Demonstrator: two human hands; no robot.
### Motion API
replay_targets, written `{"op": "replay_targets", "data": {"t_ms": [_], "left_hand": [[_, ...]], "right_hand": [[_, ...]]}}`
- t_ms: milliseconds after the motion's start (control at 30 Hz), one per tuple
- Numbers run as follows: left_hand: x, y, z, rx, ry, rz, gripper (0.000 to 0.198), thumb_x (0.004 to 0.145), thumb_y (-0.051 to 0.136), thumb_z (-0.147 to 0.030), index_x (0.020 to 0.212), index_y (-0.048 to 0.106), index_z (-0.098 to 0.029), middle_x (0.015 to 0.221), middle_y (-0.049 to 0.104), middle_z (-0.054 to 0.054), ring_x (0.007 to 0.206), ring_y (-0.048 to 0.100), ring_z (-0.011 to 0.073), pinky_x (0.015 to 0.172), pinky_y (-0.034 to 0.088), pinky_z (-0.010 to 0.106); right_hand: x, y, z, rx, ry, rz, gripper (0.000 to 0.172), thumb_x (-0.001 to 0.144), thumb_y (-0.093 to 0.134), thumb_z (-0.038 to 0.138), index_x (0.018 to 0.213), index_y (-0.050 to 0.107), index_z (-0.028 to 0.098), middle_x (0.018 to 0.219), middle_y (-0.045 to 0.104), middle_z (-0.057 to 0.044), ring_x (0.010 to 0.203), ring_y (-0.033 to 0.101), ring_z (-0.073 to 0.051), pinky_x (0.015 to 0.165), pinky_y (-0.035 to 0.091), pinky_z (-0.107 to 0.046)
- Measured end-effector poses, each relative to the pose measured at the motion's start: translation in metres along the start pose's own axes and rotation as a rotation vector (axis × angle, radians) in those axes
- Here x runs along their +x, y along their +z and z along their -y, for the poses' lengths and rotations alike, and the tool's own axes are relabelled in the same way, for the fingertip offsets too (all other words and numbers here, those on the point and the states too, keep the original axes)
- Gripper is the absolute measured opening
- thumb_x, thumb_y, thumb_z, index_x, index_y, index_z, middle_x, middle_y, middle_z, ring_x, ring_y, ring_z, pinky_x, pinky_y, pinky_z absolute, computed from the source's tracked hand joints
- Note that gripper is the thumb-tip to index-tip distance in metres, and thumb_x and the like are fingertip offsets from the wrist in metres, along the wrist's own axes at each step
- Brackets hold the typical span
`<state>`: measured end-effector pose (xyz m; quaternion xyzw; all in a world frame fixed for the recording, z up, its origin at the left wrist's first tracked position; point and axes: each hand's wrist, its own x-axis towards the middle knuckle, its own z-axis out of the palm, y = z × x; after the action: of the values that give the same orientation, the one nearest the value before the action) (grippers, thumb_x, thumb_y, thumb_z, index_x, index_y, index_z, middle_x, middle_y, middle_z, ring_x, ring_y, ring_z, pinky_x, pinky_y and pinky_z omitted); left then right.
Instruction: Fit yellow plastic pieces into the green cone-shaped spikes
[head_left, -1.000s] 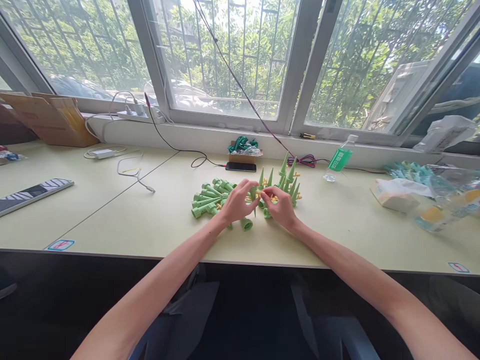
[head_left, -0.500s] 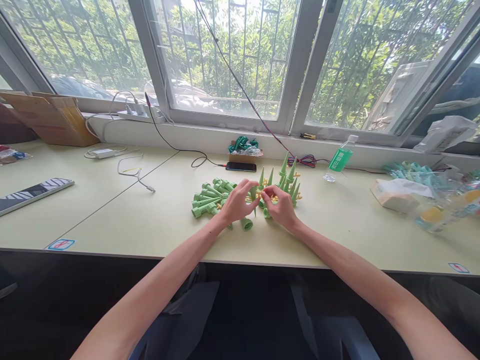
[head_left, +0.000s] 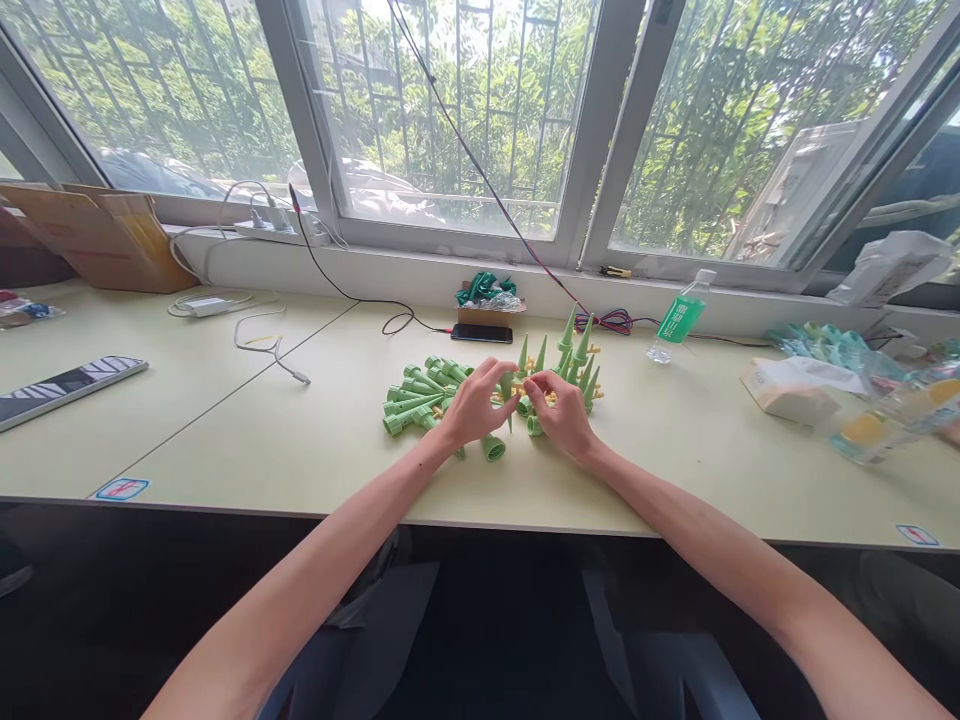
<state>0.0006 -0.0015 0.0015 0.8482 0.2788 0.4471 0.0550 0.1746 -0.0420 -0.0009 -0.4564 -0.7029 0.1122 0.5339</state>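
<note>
My left hand (head_left: 477, 406) is closed around a green plastic watering spike (head_left: 507, 386), which points down between the thumb and fingers. Just to its right, my right hand (head_left: 561, 410) pinches at a small yellow valve piece on the side of that spike; the fingertips hide most of it. Several green spikes (head_left: 414, 398) lie fanned out left of my left hand, partly under it. Beyond my right hand, several more spikes (head_left: 582, 345) stand point up, with yellow valves (head_left: 596, 350) on them. One open threaded cap end (head_left: 493, 449) faces me below my hands.
Behind the spikes are a black phone (head_left: 481, 333) and a small box (head_left: 487, 296) of green wrapping. A water bottle (head_left: 679, 318) stands back right, near a tissue pack (head_left: 795, 388) and a clear plastic bag (head_left: 892, 415). Cables (head_left: 274, 350) lie on the left.
Both hands stay almost where they were on the spike. The right fingers shift only very slightly at the valve.
</note>
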Motion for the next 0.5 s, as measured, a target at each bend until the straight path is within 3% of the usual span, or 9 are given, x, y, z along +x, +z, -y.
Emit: {"op": "replay_targets", "data": {"t_ms": [133, 400, 500], "left_hand": [[0.0, 0.0004, 0.0003, 0.007, -0.004, -0.007, 0.032, 0.084, 0.063, -0.019, 0.115, 0.055, -0.02, 0.098, 0.057, 0.004, 0.067, 0.049, 0.0111, 0.063, 0.042, 0.025], [-0.0002, -0.0006, -0.001, 0.007, 0.006, -0.001, 0.032, 0.084, 0.063, -0.018, 0.115, 0.055, -0.02, 0.098, 0.057, 0.004, 0.069, 0.051, 0.012, 0.063, 0.043, 0.025], [-0.0003, -0.0001, -0.0007, 0.003, 0.005, -0.003, 0.03, 0.085, 0.062, -0.019, 0.115, 0.056, -0.021, 0.097, 0.057, 0.004, 0.071, 0.053, 0.0127, 0.063, 0.043, 0.025]], "right_hand": [[-0.0007, 0.0011, 0.0004, 0.01, -0.017, 0.017, 0.023, 0.093, 0.056, 0.043, 0.093, 0.061, 0.02, 0.077, 0.068, -0.002, 0.072, 0.063, -0.018, 0.072, 0.048, -0.031], [0.0009, 0.0019, -0.0029, -0.007, -0.013, 0.037, 0.032, 0.095, 0.05, 0.046, 0.08, 0.061, 0.02, 0.074, 0.067, -0.002, 0.068, 0.059, -0.017, 0.068, 0.046, -0.03], [0.0002, 0.0019, -0.0031, -0.009, -0.007, 0.031, 0.03, 0.094, 0.052, 0.048, 0.084, 0.061, 0.02, 0.075, 0.067, -0.002, 0.068, 0.059, -0.017, 0.068, 0.047, -0.03]]}}
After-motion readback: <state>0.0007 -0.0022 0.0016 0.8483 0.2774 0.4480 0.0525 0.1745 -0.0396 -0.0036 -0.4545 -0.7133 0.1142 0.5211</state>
